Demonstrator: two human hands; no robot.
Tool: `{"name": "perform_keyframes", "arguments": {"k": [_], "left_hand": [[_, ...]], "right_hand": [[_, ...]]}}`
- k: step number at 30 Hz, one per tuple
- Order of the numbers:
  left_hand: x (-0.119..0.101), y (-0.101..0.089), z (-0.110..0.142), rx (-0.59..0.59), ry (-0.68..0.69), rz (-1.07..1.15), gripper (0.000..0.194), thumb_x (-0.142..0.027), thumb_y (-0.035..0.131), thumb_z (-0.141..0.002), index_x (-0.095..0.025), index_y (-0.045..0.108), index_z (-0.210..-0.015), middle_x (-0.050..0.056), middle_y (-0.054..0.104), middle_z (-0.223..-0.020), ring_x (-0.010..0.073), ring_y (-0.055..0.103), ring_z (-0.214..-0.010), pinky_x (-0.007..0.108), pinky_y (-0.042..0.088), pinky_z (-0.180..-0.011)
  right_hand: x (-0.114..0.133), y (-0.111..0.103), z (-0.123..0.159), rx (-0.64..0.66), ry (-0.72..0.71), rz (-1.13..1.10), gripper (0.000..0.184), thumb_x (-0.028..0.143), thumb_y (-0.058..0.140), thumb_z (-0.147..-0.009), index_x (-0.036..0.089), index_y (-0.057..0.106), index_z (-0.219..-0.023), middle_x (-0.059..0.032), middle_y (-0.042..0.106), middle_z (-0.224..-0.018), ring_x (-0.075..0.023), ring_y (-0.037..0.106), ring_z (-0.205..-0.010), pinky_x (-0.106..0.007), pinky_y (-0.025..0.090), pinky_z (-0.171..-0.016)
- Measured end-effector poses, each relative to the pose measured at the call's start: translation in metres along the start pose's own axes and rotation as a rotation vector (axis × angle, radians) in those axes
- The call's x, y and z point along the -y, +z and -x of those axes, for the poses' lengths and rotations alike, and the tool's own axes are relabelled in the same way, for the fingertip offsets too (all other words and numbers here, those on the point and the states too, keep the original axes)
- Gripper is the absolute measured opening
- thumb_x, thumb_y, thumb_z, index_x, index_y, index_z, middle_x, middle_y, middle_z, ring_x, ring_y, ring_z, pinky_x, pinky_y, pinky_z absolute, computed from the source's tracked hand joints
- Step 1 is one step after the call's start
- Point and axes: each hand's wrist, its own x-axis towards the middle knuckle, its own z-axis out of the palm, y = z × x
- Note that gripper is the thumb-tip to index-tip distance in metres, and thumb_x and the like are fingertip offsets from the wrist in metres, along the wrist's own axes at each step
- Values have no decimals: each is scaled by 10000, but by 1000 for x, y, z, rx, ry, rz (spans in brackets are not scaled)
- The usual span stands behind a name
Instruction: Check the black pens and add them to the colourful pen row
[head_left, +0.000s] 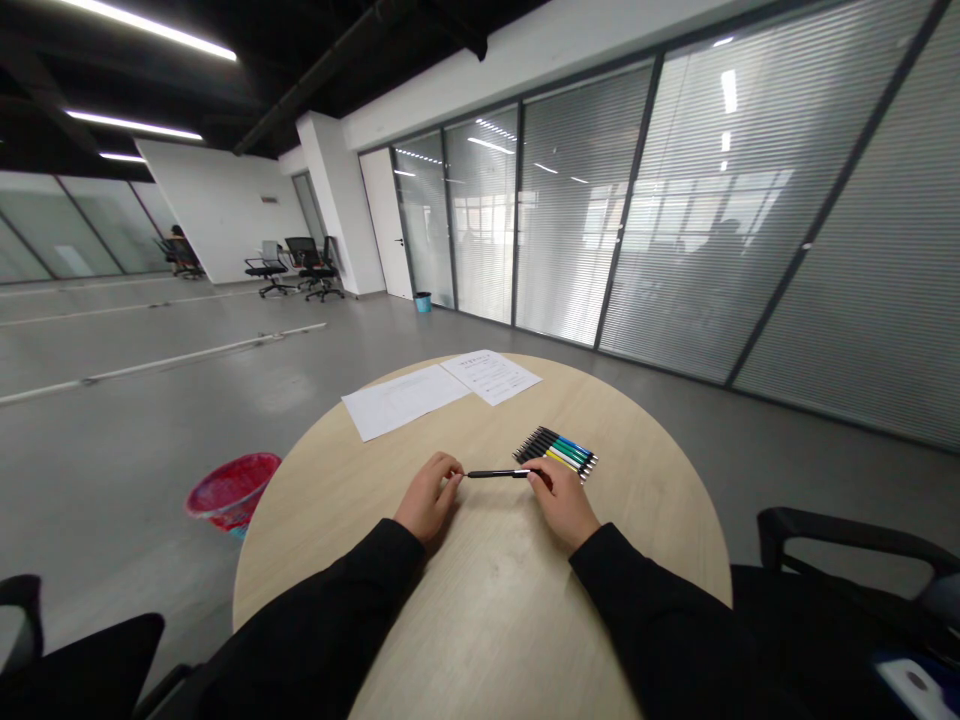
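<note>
A black pen (495,474) lies level across the gap between my two hands, just above or on the round wooden table (495,600). My right hand (561,502) grips its right end, where a pale section shows by the fingers. At the pen's thin left tip, the thumb and fingers of my left hand (430,498) are pinched together; they seem to hold the tip. Just beyond my right hand is a row of pens (559,448), laid side by side, with black, blue, green, yellow and white barrels. My right hand partly covers the nearest ones.
Two printed paper sheets (409,400) lie toward the table's far edge. A red bin (232,490) stands on the floor left of the table. Black chairs flank me, one armrest (855,540) close on the right. Glass partitions with blinds (577,210) run behind.
</note>
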Motion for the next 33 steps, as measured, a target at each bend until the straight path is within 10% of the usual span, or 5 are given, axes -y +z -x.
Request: {"name": "perform_keyframes", "arguments": {"k": [33], "left_hand": [[8, 2, 1, -11, -48, -20, 190, -292, 418, -913, -190, 560, -837, 48, 601, -831, 182, 543, -762, 331, 459, -730]], "right_hand": [[6, 0, 2, 21, 35, -63, 201, 211, 513, -856, 192, 694, -942, -55, 686, -884, -194, 604, -783, -314, 474, -723]]}}
